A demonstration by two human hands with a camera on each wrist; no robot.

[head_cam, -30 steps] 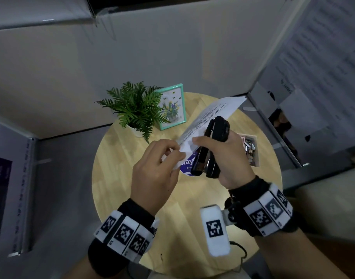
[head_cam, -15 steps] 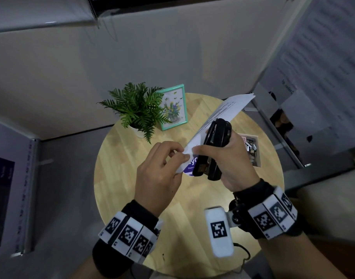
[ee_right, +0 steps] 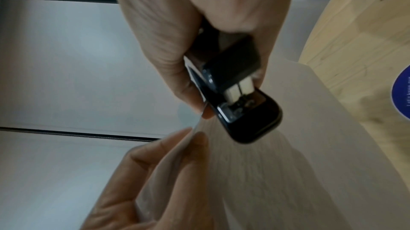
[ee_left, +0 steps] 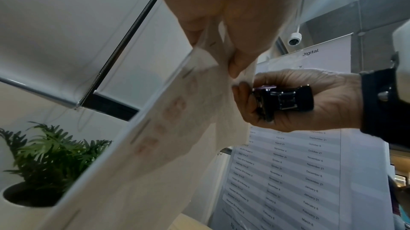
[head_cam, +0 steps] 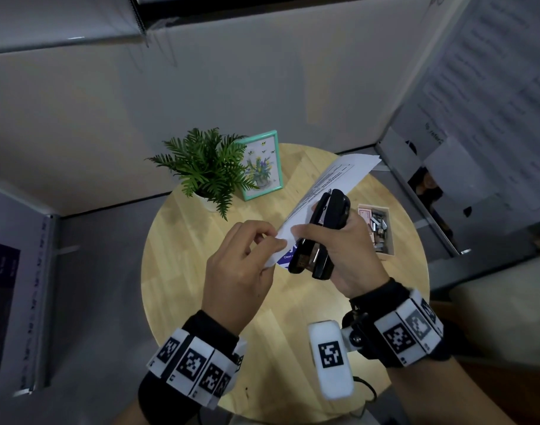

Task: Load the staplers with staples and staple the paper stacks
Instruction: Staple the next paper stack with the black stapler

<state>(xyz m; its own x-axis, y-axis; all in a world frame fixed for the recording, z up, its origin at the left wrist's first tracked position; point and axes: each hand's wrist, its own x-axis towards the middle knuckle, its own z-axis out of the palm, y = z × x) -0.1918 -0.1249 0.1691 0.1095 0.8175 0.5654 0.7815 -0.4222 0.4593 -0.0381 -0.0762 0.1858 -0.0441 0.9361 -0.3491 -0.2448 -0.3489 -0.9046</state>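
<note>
I am watching from the head view: near the centre of the frame my right hand is wrapping its fingers and thumb around a black stapler, held up above the round table. My left hand is pinching the near corner of a paper stack between thumb and fingertips; the sheets are running up and to the right, away from me. The stapler is sitting right against that corner, but I cannot tell whether the paper is already between its jaws.

My judgement: this stapler looks loaded, since it is being brought to paper, and the stapling of this stack is under way or about to happen. A box of staples is lying on the table at centre right. No other stapler or stack is showing, so I cannot say how much is left.

The left wrist view is showing what the head view is not: the stapler's metal end and the sheets curling apart below the pinch. The right wrist view is showing the stapler's rounded front end lying against the sheet.
</note>
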